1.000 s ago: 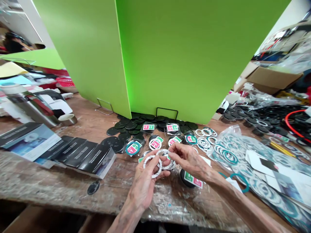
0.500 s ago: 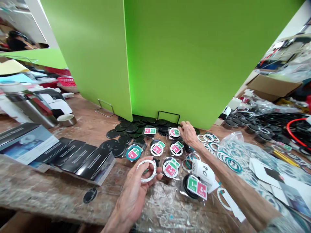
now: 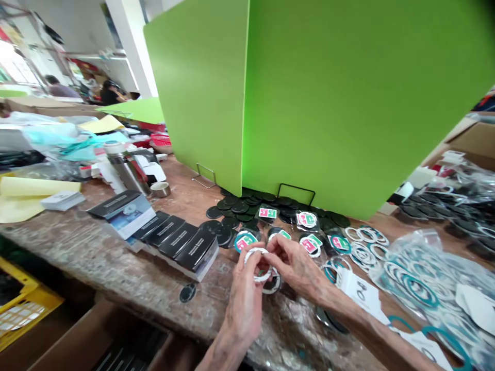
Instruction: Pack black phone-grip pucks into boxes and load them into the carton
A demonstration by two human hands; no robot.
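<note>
1. Well to the left of the white ring [image 3: 256, 250] stand one stainless-steel flask [image 3: 129, 172] and one metal cup [image 3: 161, 190].
2. Nearer the white ring, still to its left, five black-and-blue printed packages [image 3: 180, 239] overlap in a row on the counter [image 3: 143, 281], with one lone black disc [image 3: 187, 292] in front.
3. The left hand [image 3: 246, 296] reaches up from below the white ring, fingers curled behind it and thumb across its front; its grip pinches the ring above the counter.
4. Beyond the white ring, six packs with pink-and-green labels [image 3: 268, 213] show, one partly hidden; behind them lie black discs [image 3: 240, 207], too many to count.
5. The right hand [image 3: 297, 263] comes in from the right of the white ring, fingers bent, fingertips at its edge; I cannot tell whether its grip pinches anything.
6. Farther right of the white ring lies one clear bag of white and teal rings [image 3: 415, 281], uncountable.
</note>
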